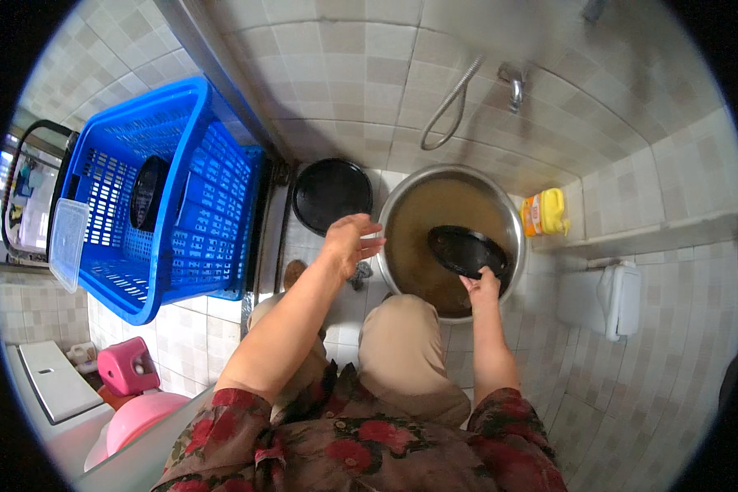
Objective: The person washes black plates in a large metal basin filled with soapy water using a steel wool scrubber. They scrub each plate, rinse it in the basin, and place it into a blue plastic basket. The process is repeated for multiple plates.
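Observation:
My right hand [483,288] grips the lower edge of a round black tray [464,249], which is tilted over the basin. Murky brown water [433,203] fills the wide stainless-steel basin [515,227]; I cannot tell whether the tray's far edge touches it. Just outside the basin's left rim, my left hand [355,243] is raised with fingers apart, holding nothing. Beyond it, another round black tray [332,192] rests on the tiled floor against the wall. A grey clump [361,275], perhaps a scouring pad, lies on the floor beside my left wrist.
At left stands a blue plastic basket [221,178] with a black round dish [149,192] inside. A yellow jug [544,212] sits right of the basin. Above hang a shower hose [461,101] and a tap [515,92]. A pink stool [125,366] is at lower left.

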Tool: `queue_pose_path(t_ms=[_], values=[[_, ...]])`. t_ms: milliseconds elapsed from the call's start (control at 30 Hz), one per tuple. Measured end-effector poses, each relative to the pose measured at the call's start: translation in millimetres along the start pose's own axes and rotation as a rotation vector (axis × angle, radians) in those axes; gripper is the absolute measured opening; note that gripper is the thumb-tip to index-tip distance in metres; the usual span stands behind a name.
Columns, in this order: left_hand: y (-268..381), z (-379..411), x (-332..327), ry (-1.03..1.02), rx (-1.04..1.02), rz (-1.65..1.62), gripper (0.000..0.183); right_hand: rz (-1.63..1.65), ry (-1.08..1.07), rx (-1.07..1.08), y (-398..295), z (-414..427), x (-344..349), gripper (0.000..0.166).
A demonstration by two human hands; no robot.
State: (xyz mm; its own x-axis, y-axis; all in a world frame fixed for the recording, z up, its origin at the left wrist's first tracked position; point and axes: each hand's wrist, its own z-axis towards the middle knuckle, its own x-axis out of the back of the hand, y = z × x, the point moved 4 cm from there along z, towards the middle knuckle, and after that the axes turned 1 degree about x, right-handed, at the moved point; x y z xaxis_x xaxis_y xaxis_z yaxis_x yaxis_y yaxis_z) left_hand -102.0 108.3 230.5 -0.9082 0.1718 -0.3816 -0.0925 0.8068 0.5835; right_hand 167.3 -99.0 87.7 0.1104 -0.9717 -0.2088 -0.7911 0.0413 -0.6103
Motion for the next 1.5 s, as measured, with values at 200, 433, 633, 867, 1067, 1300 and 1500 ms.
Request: queue_pose_path(t_ms=[200,433,633,867,1067,1300,1500], values=[[11.0,-7.8,-7.0,-0.024,0.002,0.122,0.026,0.122,-0.071,-0.052,40.1,36.7,1.8,0.046],[15.2,-14.6,-25.4,-0.103,0.042,0.103,0.029,0.008,0.103,-0.005,65.0,73.1,6.1,0.037],[17.6,-16.2,-31.9,-0.147,0.050,0.081,0.032,-0.093,0.169,-0.143,84.4,80.6,3.2,0.056],[17.2,-10.2,-28.2,-0.142,0.010,0.071,0.029,-0.810,0.175,0.068,26.5,53.9,-37.0,0.046],[18.5,-2.2,-3.1,-0.013,-0.052,0.031,0.026,-2.340,-0.060,0.649,-41.9,-41.2,-135.6,0.022],[85.7,-51.7,2.0,-0.026,-0.261,-0.032,0.038,-1.124,-0.353,1.067,-60.5,-173.0,-261.9,0.028],[207.9,-118.7,66.2,0.058,-0.723,-0.371,0.027,-0.193,-0.901,0.578,11.4,-314.6,-360.2,0.028]])
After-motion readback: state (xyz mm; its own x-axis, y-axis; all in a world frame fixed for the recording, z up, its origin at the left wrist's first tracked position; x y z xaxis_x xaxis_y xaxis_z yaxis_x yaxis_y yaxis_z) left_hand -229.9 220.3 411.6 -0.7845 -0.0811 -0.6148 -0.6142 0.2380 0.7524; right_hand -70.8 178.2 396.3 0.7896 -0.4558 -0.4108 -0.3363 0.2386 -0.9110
